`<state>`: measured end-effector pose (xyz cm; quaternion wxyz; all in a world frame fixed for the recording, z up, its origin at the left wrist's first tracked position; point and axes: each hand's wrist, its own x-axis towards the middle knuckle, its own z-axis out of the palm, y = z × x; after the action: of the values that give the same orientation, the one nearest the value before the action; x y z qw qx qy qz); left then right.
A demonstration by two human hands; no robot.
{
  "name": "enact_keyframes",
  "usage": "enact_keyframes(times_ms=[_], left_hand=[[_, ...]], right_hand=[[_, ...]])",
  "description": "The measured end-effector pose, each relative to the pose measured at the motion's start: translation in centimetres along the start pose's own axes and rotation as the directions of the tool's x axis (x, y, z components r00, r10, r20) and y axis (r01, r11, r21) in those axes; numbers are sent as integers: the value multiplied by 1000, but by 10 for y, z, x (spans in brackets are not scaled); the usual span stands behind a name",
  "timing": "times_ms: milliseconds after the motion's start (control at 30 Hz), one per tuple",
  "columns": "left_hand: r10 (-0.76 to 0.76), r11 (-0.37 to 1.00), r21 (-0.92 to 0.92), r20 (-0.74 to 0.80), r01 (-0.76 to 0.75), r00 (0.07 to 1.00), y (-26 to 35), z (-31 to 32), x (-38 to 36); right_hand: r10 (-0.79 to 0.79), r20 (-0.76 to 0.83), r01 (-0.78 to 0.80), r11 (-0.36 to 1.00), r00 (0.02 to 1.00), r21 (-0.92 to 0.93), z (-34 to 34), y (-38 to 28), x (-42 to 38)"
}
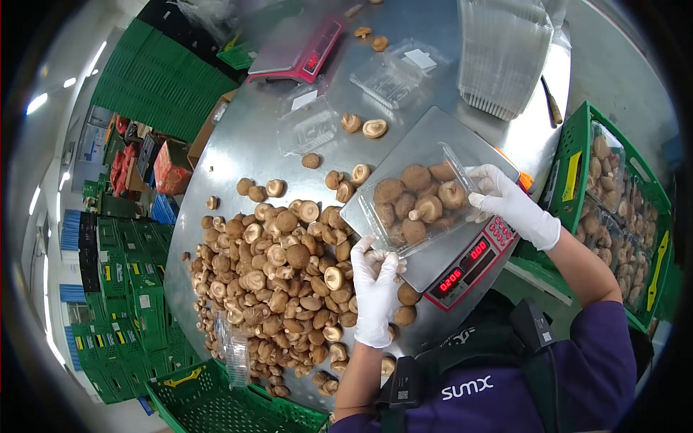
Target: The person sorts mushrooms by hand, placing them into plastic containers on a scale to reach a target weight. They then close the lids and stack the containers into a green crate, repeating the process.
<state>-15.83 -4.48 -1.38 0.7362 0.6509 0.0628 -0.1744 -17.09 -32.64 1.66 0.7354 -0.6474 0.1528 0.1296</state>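
Note:
A clear plastic tray [408, 240] filled with brown shiitake mushrooms [427, 208] is over the metal plate of a red-and-silver digital scale [473, 261], whose red display reads 0.206 and 0.00. My white-gloved left hand [375, 292] pinches the tray's near left corner. On the opposite side, my right hand [511, 206], also gloved, grips the tray's right edge with bent fingers. A large heap of loose shiitake mushrooms [278, 289] spreads over the steel table just left of my left hand. Whether the tray rests fully on the plate is hard to tell.
A green crate [570, 155] of packed mushroom trays stands at the right. Stacked clear trays [502, 58] and a knife [552, 105] lie at the far right. Another red scale [299, 50] and open packs [393, 76] sit farther back. A green crate [216, 404] is at the near left.

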Motion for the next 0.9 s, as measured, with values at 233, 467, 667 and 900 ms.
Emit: enact_keyframes(times_ms=[233,467,667,900], left_hand=[[-84,962,-259,20,86,996,2,2,8],[-31,950,-308,51,45,998,0,-1,19],[164,986,76,-384,-146,909,64,-33,-4],[322,939,81,-543,-333,775,58,-100,-47]], right_hand=[[110,100,-119,988,989,99,-8,7,-2],[74,97,-86,988,993,127,-14,27,8],[19,-31,-21,998,999,-56,-57,-12,-5],[-209,-273,146,962,939,-232,-61,-57,29]])
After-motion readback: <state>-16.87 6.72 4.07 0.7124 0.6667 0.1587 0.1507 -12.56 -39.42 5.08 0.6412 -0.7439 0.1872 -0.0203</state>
